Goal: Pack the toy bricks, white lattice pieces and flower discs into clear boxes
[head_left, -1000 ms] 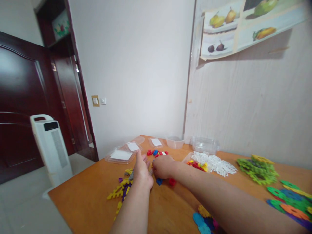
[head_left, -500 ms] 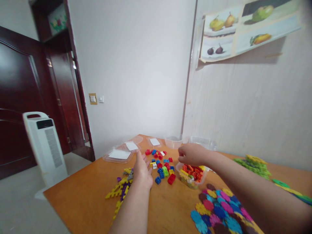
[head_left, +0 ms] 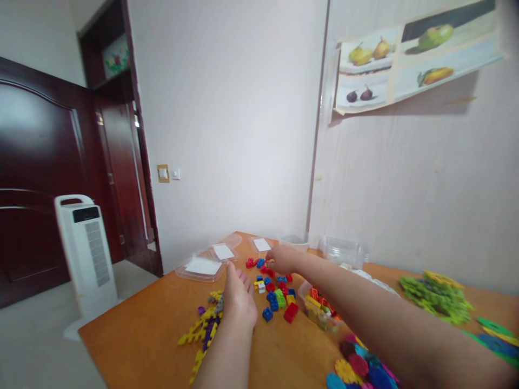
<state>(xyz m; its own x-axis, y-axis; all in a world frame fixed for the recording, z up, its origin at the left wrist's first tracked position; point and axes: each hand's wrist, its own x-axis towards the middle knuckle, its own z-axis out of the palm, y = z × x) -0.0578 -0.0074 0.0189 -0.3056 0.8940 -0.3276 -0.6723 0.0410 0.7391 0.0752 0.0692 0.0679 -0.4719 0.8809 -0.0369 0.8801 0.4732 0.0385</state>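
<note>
Loose toy bricks (head_left: 273, 300) in red, blue, green, yellow and white lie spread over the middle of the table. My right hand (head_left: 286, 259) reaches over to their far end, its fingers curled down and closed on a small brick there, mostly hidden by the fingers. My left hand (head_left: 240, 297) rests at the left side of the bricks, fingers stretched out and holding nothing. Under my right forearm stands a clear plastic tub (head_left: 318, 313) with orange, yellow and green bricks in it, partly hidden by the arm.
Yellow and purple interlocking pieces (head_left: 205, 327) lie left of my left arm. Colourful notched discs (head_left: 357, 367) are at the front right, green pieces (head_left: 436, 297) farther right. Clear lids (head_left: 200, 267) and clear tubs (head_left: 344, 251) stand along the back.
My right hand has moved left from above the tub of bricks to the far loose bricks. My left hand stays beside the bricks. The view has shifted slightly.
</note>
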